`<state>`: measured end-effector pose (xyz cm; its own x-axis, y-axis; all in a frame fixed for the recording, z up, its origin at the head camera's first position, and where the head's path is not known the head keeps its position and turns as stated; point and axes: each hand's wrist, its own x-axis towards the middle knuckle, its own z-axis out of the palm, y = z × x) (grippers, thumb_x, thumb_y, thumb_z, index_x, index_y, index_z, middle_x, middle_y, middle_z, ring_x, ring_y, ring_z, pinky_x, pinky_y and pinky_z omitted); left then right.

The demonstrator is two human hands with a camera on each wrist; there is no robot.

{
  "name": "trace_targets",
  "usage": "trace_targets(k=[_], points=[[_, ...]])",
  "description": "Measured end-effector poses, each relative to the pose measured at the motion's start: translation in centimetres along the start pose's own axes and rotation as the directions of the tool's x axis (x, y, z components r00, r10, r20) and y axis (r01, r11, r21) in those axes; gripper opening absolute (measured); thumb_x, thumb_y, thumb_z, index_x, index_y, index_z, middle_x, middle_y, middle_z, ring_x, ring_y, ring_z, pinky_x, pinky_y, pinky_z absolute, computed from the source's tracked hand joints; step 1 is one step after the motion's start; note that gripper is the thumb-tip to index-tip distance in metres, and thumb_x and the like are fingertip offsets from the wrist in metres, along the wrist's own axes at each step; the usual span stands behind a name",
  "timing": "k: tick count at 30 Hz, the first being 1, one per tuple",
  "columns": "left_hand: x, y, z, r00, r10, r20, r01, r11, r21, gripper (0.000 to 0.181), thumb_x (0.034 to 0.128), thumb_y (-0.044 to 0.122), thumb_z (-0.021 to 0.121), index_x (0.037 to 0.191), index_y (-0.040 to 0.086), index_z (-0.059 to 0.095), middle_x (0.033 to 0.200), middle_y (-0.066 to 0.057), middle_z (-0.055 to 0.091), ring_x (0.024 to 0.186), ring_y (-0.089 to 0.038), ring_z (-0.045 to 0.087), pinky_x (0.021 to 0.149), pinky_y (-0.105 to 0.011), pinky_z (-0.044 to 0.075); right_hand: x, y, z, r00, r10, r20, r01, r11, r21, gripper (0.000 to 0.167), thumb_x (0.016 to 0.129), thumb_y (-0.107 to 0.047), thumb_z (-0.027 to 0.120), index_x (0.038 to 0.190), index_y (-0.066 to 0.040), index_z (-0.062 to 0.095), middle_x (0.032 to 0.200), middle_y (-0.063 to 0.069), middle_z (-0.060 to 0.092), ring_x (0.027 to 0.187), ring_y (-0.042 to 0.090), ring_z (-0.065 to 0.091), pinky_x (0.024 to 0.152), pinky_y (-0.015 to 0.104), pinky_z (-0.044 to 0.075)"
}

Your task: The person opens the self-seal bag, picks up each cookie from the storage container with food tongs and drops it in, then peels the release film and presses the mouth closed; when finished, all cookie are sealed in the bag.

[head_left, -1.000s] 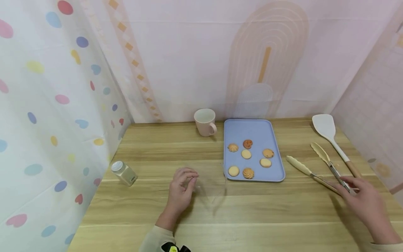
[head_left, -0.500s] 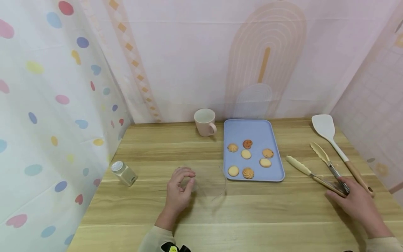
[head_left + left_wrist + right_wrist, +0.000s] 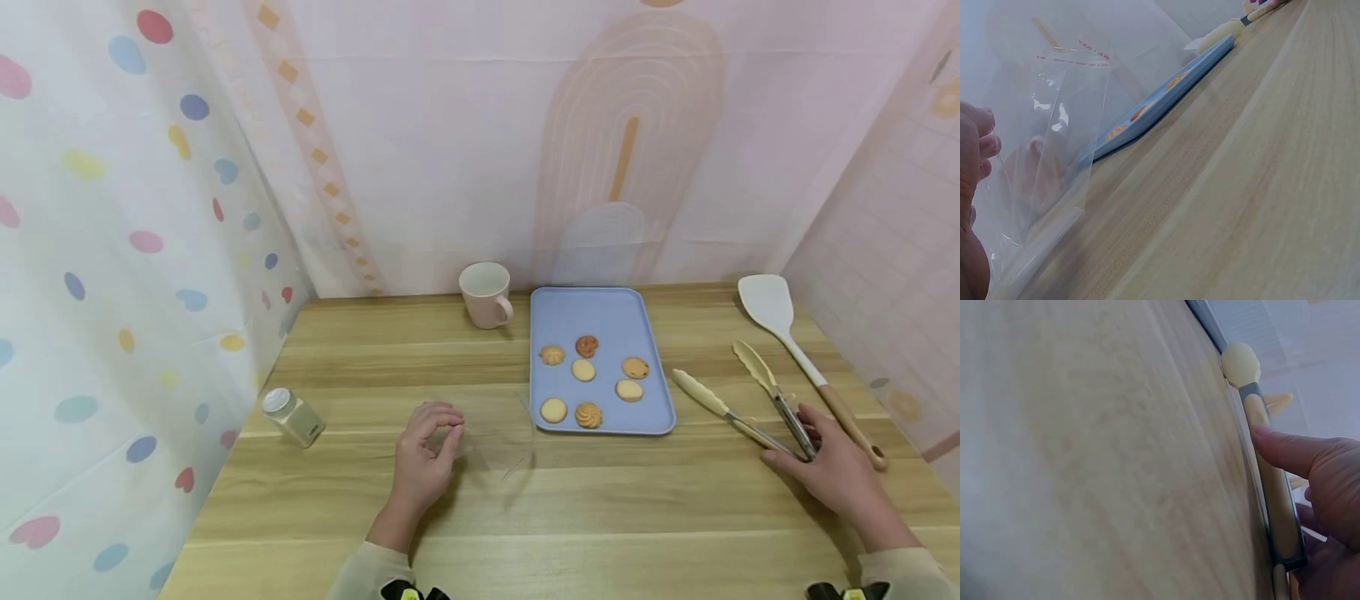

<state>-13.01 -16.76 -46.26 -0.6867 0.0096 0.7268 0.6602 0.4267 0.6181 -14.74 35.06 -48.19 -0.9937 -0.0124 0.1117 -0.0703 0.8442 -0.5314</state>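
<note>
My left hand (image 3: 424, 458) pinches a clear plastic bag (image 3: 1069, 134) with red print near its top edge. The bag stands upright above the table, between that hand and the blue tray (image 3: 588, 312); in the head view it is barely visible. Several cookies (image 3: 588, 415) lie on the tray. At the right, my right hand (image 3: 836, 467) grips the handles of a pair of tongs (image 3: 789, 421) with cream scalloped tips. The tongs lie low over the table, arms spread, tips towards the tray. In the right wrist view the thumb presses one tong handle (image 3: 1272, 487).
A white spatula (image 3: 768, 302) with a wooden handle lies right of the tongs. Behind the bag stands a pink mug (image 3: 483, 304). A small jar (image 3: 294, 417) with a silver lid leans or lies at the left. Patterned cloths (image 3: 420, 167) hang along the table's back and sides.
My right hand has settled around the tong handles, and the tongs have shifted slightly left. My left hand stays nearly still with the bag. The head view has tilted a little.
</note>
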Motion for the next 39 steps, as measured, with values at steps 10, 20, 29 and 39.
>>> trace_targets(k=[10, 20, 29, 39], points=[[-0.4, -0.8, 0.2, 1.000, 0.016, -0.012, -0.016, 1.000, -0.011, 0.018, 0.0757, -0.018, 0.067, 0.082, -0.001, 0.066, 0.086, -0.016, 0.066, 0.094, -0.034, 0.060, 0.101, -0.045, 0.039, 0.8, 0.4, 0.2, 1.000, 0.005, -0.022, -0.005, 1.000, 0.017, 0.092, 0.078, -0.035, 0.081, 0.140, 0.014, 0.033, 0.124, 0.039, 0.047, 0.104, 0.053, 0.048, 0.079, 0.060, 0.040], [-0.1, 0.0, 0.1, 1.000, 0.003, -0.001, -0.003, 1.000, 0.007, 0.019, 0.0762, -0.018, 0.068, 0.082, 0.000, 0.067, 0.086, -0.018, 0.067, 0.094, -0.036, 0.059, 0.097, -0.054, 0.038, 1.1, -1.3, -0.9, 0.983, -0.091, -0.158, 0.098, 0.995, 0.036, 0.091, 0.068, -0.021, 0.088, 0.138, 0.011, 0.040, 0.111, 0.029, 0.060, 0.092, 0.033, 0.056, 0.064, 0.021, 0.035], [-0.1, 0.2, 0.1, 1.000, -0.001, 0.008, 0.001, 1.000, 0.005, 0.018, 0.0774, -0.018, 0.067, 0.083, 0.000, 0.067, 0.090, -0.018, 0.066, 0.096, -0.041, 0.057, 0.096, -0.054, 0.037, 2.6, -5.7, -0.5, 0.964, -0.231, -0.134, 0.246, 0.964, 0.104, 0.082, 0.069, -0.013, 0.087, 0.136, 0.008, 0.044, 0.108, 0.022, 0.052, 0.075, -0.005, 0.047, 0.056, 0.016, 0.042], [-0.1, 0.2, 0.0, 1.000, 0.004, 0.004, -0.004, 1.000, 0.016, 0.018, 0.0774, -0.017, 0.067, 0.084, 0.000, 0.067, 0.091, -0.018, 0.066, 0.097, -0.042, 0.057, 0.098, -0.050, 0.039, 5.2, -10.6, 2.4, 0.940, -0.331, -0.080, 0.338, 0.935, 0.105, 0.081, 0.069, -0.011, 0.086, 0.139, -0.001, 0.046, 0.072, 0.003, 0.052, 0.061, 0.009, 0.046, 0.053, 0.025, 0.040]])
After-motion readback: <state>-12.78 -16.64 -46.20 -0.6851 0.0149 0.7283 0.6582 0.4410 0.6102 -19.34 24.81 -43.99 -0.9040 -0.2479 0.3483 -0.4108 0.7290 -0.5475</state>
